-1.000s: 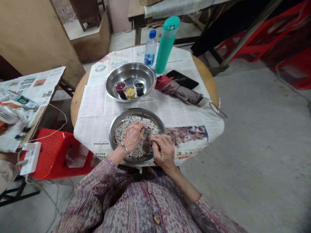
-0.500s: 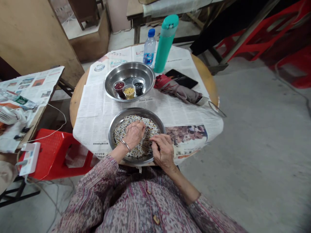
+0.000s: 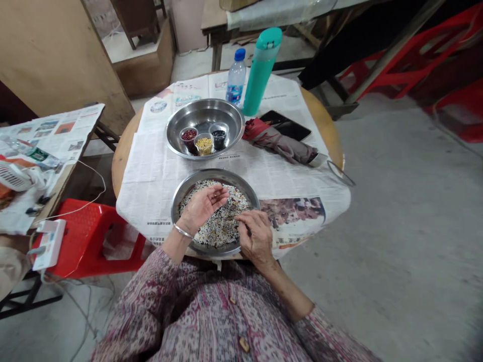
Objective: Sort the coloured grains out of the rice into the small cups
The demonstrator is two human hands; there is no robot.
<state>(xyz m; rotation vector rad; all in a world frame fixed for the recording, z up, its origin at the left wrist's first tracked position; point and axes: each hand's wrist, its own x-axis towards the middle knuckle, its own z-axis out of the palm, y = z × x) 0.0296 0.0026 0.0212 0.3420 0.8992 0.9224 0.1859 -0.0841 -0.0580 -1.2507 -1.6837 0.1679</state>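
A steel basin (image 3: 177, 191) at the table's near edge holds a mix of white grains (image 3: 211, 232) with dark, yellow and reddish pieces in it. Over its left half is my left hand (image 3: 206, 205), palm turned up and inward, fingers loosely curved and apart from the thumb; nothing plain shows in it. My right hand (image 3: 257, 236) hovers at the basin's right side, thumb and forefinger pinched; whatever they hold is too small to name. Behind stands a larger steel basin (image 3: 174, 143) with three clear cups: red beans (image 3: 189, 134), yellow pieces (image 3: 204, 146) and black beans (image 3: 219, 139).
Newspaper (image 3: 147, 176) covers the round table. A water bottle (image 3: 236, 80), a green flask (image 3: 261, 73), a dark phone (image 3: 290, 124) and a folded umbrella (image 3: 281, 143) lie or stand toward the back right. At left are a red stool (image 3: 83, 236) and a power strip (image 3: 49, 244).
My left hand has rolled from palm down to palm up and its fingers have loosened. My right hand keeps its pinch at the same side of the basin. The whole view has shifted slightly.
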